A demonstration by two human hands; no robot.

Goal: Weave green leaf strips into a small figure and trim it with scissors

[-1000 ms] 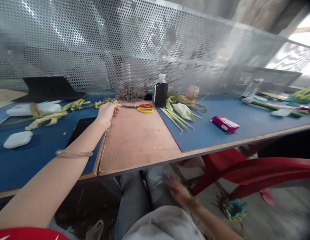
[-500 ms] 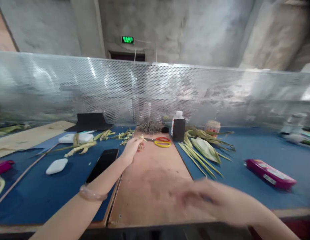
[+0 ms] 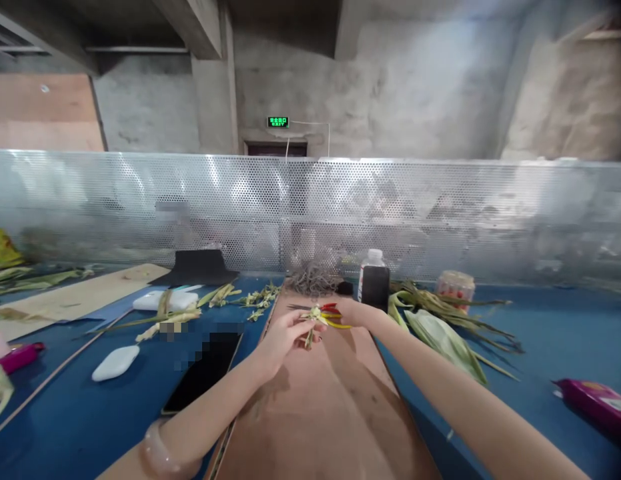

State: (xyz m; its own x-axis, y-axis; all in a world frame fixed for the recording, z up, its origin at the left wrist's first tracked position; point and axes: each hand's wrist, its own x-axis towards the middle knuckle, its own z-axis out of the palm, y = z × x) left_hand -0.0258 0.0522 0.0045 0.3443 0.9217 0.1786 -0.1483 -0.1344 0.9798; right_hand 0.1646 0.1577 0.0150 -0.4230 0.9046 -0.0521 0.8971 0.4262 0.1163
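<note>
Over the wooden board, my left hand [image 3: 285,339] pinches a small bundle of pale green husk-like strips [image 3: 310,339], its frayed top showing above the fingers. My right hand [image 3: 354,312] is closed at the handles of a pair of scissors [image 3: 340,325], one loop red and one yellow. The scissors' dark blades point left, just behind the bundle. Most of my right fingertips are hidden behind the handles and the bundle. A bracelet [image 3: 160,450] circles my left wrist.
Behind my hands lie a heap of grey cords [image 3: 313,279] and a white-capped bottle [image 3: 374,277]. Long leaves [image 3: 443,340] and a jar [image 3: 456,288] stand right. Left are a black phone [image 3: 205,373], a white case [image 3: 116,363] and plant scraps [image 3: 263,297]. A perforated metal screen [image 3: 215,207] closes the back.
My right hand has moved from the near right edge of the board up to the scissors. My left hand keeps the bundle, now nearer the middle. The view has tilted up.
</note>
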